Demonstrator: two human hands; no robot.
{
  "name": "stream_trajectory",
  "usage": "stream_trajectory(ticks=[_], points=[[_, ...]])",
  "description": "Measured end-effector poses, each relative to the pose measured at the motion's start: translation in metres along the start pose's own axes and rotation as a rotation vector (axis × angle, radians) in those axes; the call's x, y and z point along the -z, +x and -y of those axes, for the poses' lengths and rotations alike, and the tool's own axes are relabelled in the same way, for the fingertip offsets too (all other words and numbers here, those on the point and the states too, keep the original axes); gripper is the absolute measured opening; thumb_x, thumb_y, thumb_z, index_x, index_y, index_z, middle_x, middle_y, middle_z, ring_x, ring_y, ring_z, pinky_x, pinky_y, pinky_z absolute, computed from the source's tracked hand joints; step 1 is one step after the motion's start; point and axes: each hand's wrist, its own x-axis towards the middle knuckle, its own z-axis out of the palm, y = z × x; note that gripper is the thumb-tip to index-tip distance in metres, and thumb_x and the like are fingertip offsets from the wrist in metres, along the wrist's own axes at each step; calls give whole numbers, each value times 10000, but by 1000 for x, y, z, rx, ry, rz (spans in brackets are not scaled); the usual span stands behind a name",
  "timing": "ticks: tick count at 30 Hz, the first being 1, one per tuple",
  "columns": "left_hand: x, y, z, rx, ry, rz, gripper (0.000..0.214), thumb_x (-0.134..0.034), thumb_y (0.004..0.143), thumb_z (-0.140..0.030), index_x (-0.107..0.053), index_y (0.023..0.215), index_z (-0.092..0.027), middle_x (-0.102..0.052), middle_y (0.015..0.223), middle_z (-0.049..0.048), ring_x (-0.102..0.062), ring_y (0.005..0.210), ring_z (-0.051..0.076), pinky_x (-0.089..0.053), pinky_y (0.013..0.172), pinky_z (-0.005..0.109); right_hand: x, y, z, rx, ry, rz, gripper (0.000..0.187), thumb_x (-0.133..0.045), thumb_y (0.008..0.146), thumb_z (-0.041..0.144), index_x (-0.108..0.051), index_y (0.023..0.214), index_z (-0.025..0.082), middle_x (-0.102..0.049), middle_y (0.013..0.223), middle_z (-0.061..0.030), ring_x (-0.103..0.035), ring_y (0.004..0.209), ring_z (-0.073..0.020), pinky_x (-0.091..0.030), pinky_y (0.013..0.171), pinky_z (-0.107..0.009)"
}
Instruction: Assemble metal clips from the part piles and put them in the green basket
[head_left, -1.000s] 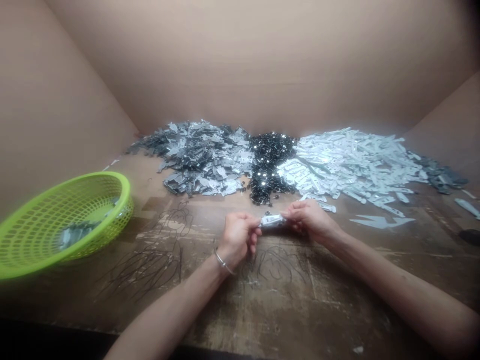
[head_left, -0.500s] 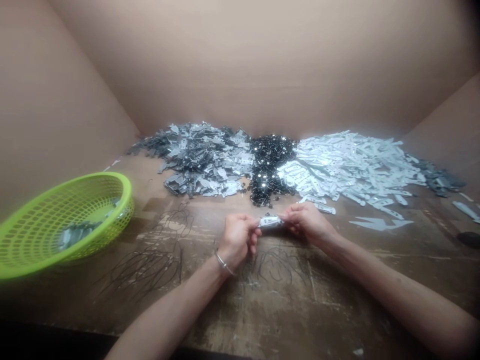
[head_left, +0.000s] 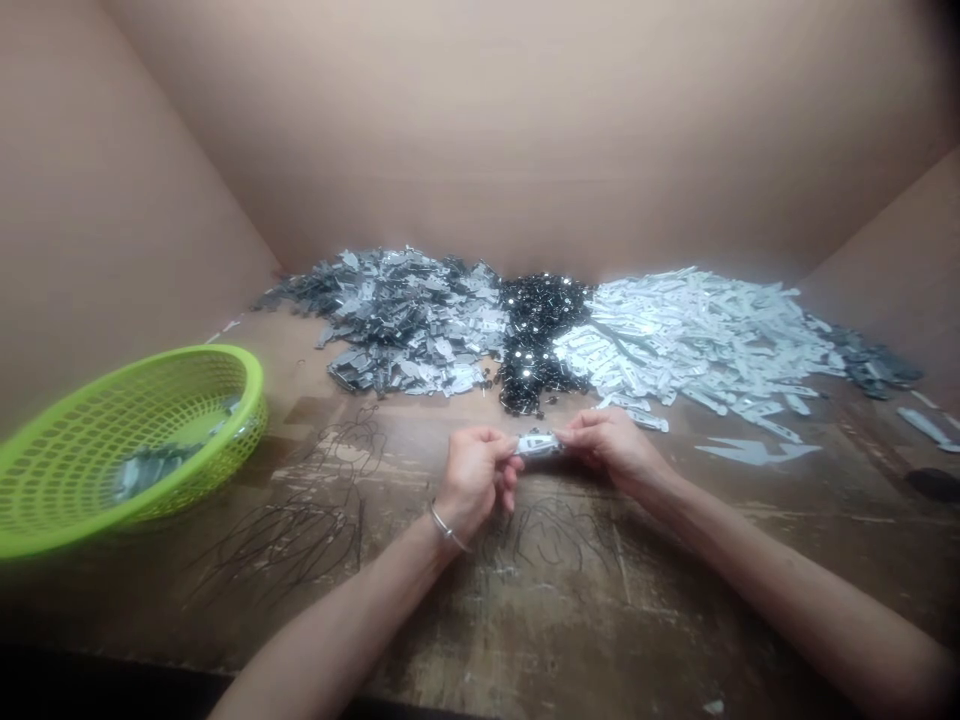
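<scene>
Between my two hands is a small silvery metal piece (head_left: 537,444), held level just above the table and shaped like a nail clipper part. My left hand (head_left: 477,470) is closed, with thumb and fingers pinching its left end. At the right end, the fingers of my right hand (head_left: 606,444) are pinched together on it. My fingertips hide both ends. Just beyond my hands lies a heap of small dark round-headed pins (head_left: 536,330). A pile of long, pale metal levers (head_left: 697,335) spreads behind my right hand.
Flat grey metal pieces (head_left: 420,320) form a heap at the back left. A yellow-green basket (head_left: 251,375) with a few metal pieces inside stands on the left. Dark thin strands (head_left: 300,535) lie on the worn table (head_left: 480,630). Tall brown panels (head_left: 480,130) wall in the back and sides.
Both hands keep the metal piece in nearly the same place. The view has shifted very slightly; otherwise nothing visibly differs.
</scene>
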Motion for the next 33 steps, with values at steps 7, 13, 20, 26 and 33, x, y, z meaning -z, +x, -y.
stream_trajectory(ticks=[7,13,20,26,33], points=[[-1,0,0,-29,-23,2,165,-568,609,-207,-422,594,-132,-492,434,-26,-394,286,63,-309,227,171,-5,-4,3,-18,-17,-2,242,-692,490,289,-502,490,140,-472,405,32,-356,334,-52,-201,316,-192],[-2,-3,-2,-89,-30,25,170,-561,616,-228,-423,590,-131,-493,442,-22,-385,282,64,-296,221,172,-5,-3,4,19,-21,-29,287,-704,476,249,-471,616,154,-510,478,31,-433,380,-74,-279,340,-191],[5,2,3,-160,126,74,259,-594,607,-334,-449,678,-131,-482,480,-28,-396,298,56,-297,235,160,-8,-9,7,230,-98,-25,335,-650,557,212,-463,829,152,-532,604,26,-518,530,-105,-382,490,-224],[7,3,1,-110,304,224,223,-565,630,-311,-515,718,-113,-483,483,-20,-391,308,46,-251,236,139,-15,-14,10,390,-304,-24,307,-600,599,205,-503,885,154,-561,683,-2,-530,637,-133,-402,575,-253],[5,-1,-5,-198,332,182,182,-543,639,-296,-513,659,-117,-468,443,-40,-379,297,36,-205,250,135,-4,-12,17,451,-592,242,225,-490,720,328,-548,601,146,-510,552,11,-439,518,-89,-326,494,-218]])
